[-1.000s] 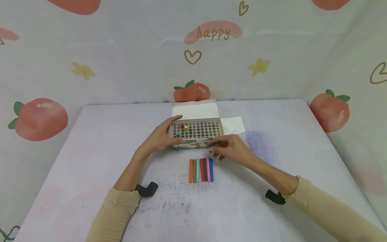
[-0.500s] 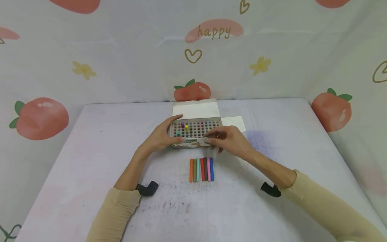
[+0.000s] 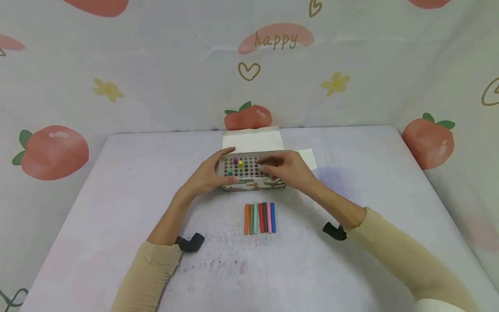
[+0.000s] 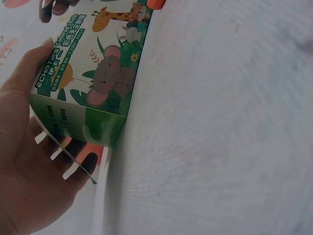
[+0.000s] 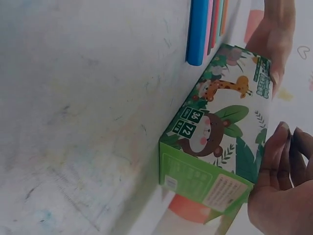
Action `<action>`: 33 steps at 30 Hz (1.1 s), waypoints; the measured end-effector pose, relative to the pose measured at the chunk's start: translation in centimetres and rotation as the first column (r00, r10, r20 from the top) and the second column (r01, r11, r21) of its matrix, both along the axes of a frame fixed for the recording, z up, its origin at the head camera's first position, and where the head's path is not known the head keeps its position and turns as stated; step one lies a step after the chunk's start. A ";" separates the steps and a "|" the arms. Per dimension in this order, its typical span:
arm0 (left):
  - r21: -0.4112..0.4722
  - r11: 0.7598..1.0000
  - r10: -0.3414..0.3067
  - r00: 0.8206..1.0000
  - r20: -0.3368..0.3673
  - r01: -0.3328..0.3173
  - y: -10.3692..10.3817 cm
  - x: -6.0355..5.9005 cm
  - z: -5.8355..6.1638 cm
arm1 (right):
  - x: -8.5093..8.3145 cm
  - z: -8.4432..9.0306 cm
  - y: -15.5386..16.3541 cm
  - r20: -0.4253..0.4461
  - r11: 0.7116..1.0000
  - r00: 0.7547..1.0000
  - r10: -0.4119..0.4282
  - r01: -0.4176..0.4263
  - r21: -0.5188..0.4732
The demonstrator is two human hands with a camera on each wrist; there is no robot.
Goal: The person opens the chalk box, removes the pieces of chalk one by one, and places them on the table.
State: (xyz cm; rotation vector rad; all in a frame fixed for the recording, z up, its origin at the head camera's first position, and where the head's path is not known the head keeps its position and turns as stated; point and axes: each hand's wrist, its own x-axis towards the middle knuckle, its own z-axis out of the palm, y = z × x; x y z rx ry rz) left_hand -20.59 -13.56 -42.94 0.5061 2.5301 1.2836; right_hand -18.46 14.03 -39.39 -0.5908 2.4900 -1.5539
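Observation:
A chalk box (image 3: 253, 185) printed with animals stands open on the table, its top a grid of holes. Purple (image 3: 235, 160), yellow (image 3: 241, 164) and teal (image 3: 230, 172) chalk sticks poke up at its left side. My left hand (image 3: 204, 174) grips the box's left end, thumb along the front top edge, fingers behind; the left wrist view shows the thumb (image 4: 29, 68) on it. Over the right half of the holes hovers my right hand (image 3: 288, 169), thumb and index finger reaching left. No chalk shows between its fingertips in the right wrist view.
In front of the box lies a row of several chalk sticks (image 3: 260, 218), from orange to blue, side by side. The box's white lid (image 3: 252, 140) is folded back, and a side flap (image 3: 308, 158) sticks out right. A patterned cloth hangs behind the table (image 3: 156, 173).
My right hand has moved up and left, from the box's front right corner to over its holes. My left hand stays on the box, and the chalk row lies as before.

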 end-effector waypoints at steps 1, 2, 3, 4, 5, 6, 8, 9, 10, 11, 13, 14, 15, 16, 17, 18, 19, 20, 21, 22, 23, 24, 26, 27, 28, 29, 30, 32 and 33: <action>-0.001 1.000 0.000 1.000 -0.002 0.000 0.0 0.0 0.0 | -0.2 -0.1 -0.1 -0.010 1.000 1.000 -0.001 0.001 0.001; 0.000 1.000 -0.002 1.000 -0.003 0.002 0.0 0.0 0.0 | -0.4 -0.1 -0.3 -0.021 1.000 1.000 -0.002 0.003 0.008; 0.002 1.000 -0.002 1.000 -0.004 0.002 0.0 0.0 0.0 | -0.6 -0.1 -0.4 -0.028 1.000 1.000 -0.002 0.002 0.012; 0.002 1.000 -0.004 1.000 -0.005 0.004 0.0 0.0 0.0 | -0.7 -0.1 -0.5 -0.037 1.000 0.999 0.001 0.000 0.012; 0.002 1.000 -0.004 1.000 -0.004 0.004 0.0 0.0 0.0 | -0.8 -0.2 -0.6 -0.039 1.000 0.999 0.005 -0.004 0.011; 0.002 1.000 -0.005 1.000 -0.004 0.005 0.1 0.0 0.0 | -1.0 -0.2 -0.7 -0.041 1.000 0.999 0.009 -0.008 0.010; 0.003 1.000 -0.005 1.000 0.000 0.005 0.1 0.0 0.0 | -1.2 -0.2 -1.0 -0.052 1.000 0.998 0.019 -0.019 0.006; 0.004 1.000 -0.004 1.000 0.002 0.004 0.0 0.0 0.0 | -1.3 -0.2 -1.1 -0.055 1.000 0.998 0.025 -0.024 0.003; 0.004 1.000 -0.004 1.000 0.003 0.004 0.0 0.0 0.0 | -1.4 -0.2 -1.2 -0.061 1.000 0.998 0.028 -0.028 0.003; 0.003 1.000 -0.004 1.000 0.003 0.004 0.0 0.0 0.0 | -1.5 -0.2 -1.4 -0.065 1.000 0.997 0.031 -0.031 0.005; 0.003 1.000 -0.005 1.000 0.004 0.005 -0.1 0.0 0.0 | -1.7 -0.2 -1.7 -0.076 0.999 0.997 0.031 -0.030 0.013; 0.003 1.000 -0.005 1.000 0.004 0.005 -0.1 -0.1 0.0 | -1.7 -0.2 -1.8 -0.079 0.999 0.996 0.029 -0.028 0.020; 0.002 1.000 -0.006 1.000 0.004 0.006 -0.1 -0.1 0.0 | -1.8 -0.2 -2.0 -0.082 0.999 0.996 0.028 -0.026 0.028; 0.000 1.000 -0.007 1.000 0.003 0.007 -0.1 -0.1 0.0 | -1.9 -0.3 -2.1 -0.083 0.999 0.996 0.028 -0.025 0.034; -0.002 1.000 -0.007 1.000 0.002 0.007 -0.1 -0.1 -0.1 | -1.9 -0.3 -2.3 -0.084 0.999 0.996 0.027 -0.023 0.041; -0.002 1.000 -0.007 1.000 0.002 0.007 -0.1 -0.1 -0.1 | -2.0 -0.3 -2.4 -0.087 0.999 0.996 0.025 -0.021 0.049; -0.002 1.000 -0.008 1.000 0.001 0.008 -0.1 -0.1 -0.1 | -2.0 -0.3 -2.6 -0.089 0.998 0.996 0.025 -0.020 0.058; -0.003 1.000 -0.007 1.000 0.000 0.007 -0.1 -0.1 -0.1 | -2.1 -0.3 -2.7 -0.089 0.998 0.996 0.026 -0.021 0.064; -0.004 1.000 -0.007 1.000 0.000 0.007 -0.1 -0.1 -0.1 | -2.2 -0.4 -2.8 -0.088 0.997 0.996 0.029 -0.022 0.069; -0.004 1.000 -0.007 1.000 -0.001 0.007 -0.1 -0.1 -0.1 | -2.2 -0.4 -2.9 -0.085 0.997 0.996 0.030 -0.023 0.073; -0.004 1.000 -0.007 1.000 -0.002 0.007 -0.1 -0.1 -0.2 | -2.3 -0.4 -3.0 -0.080 0.997 0.996 0.031 -0.024 0.076; -0.002 1.000 -0.007 1.000 -0.003 0.007 -0.1 -0.1 -0.2 | -2.3 -0.5 -3.1 -0.074 0.996 0.997 0.031 -0.025 0.080; 0.000 1.000 -0.008 1.000 -0.005 0.008 -0.1 -0.1 -0.2 | -2.4 -0.5 -3.2 -0.061 0.996 0.998 0.033 -0.028 0.087; 0.002 1.000 -0.008 1.000 -0.007 0.008 -0.1 -0.1 -0.2 | -2.4 -0.6 -3.3 -0.057 0.995 0.998 0.034 -0.029 0.094; 0.002 1.000 -0.008 1.000 -0.009 0.008 -0.1 -0.1 -0.1 | -2.5 -0.6 -3.4 -0.052 0.994 0.998 0.034 -0.028 0.104; 0.003 1.000 -0.009 1.000 -0.010 0.009 0.0 -0.1 -0.1 | -2.5 -0.6 -3.5 -0.049 0.993 0.998 0.033 -0.027 0.114; 0.004 1.000 -0.008 1.000 -0.012 0.008 0.0 -0.1 -0.1 | -2.5 -0.6 -3.5 -0.048 0.992 0.998 0.032 -0.026 0.127; 0.004 1.000 -0.009 1.000 -0.014 0.009 0.0 -0.1 -0.1 | -2.7 -0.7 -3.7 -0.045 0.988 0.999 0.030 -0.023 0.154; 0.004 1.000 -0.009 1.000 -0.015 0.009 0.0 -0.1 -0.1 | -2.7 -0.7 -3.7 -0.043 0.986 0.999 0.031 -0.023 0.166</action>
